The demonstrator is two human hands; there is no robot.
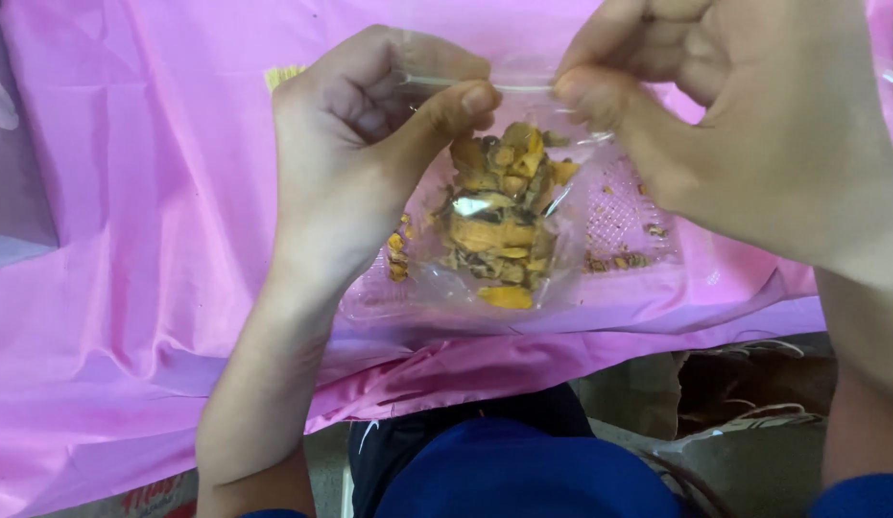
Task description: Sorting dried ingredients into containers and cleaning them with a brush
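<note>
— What is in the middle?

— One small see-through bag (485, 240). It hangs in the air above the pink cloth (130, 240), right in front of the person.

— What is inside it?

— A pile of dried yellow-brown pieces (499, 225). They sit all bunched up, so I cannot count them. One bigger yellow piece lies at the bottom of the pile.

— Who holds the bag?

— Two hands. The left hand (365, 144) pinches the top edge of the bag, with the thumb pressed on the front. The right hand (744, 115) pinches the same top edge a bit further along. Both hands are closed tight on the bag's top strip.

— Is there more around it?

— Yes. Behind the bag there is a pink mesh basket (624, 216) on the cloth. A few loose crumbs (619, 259) lie in it, and a few more sit by the left wrist. They are too small to count well.

— And lower down?

— The cloth hangs over the table edge. Under it you see the person's dark blue clothes (513, 470). To the right of that is something brown, but I cannot tell what it is.
</note>
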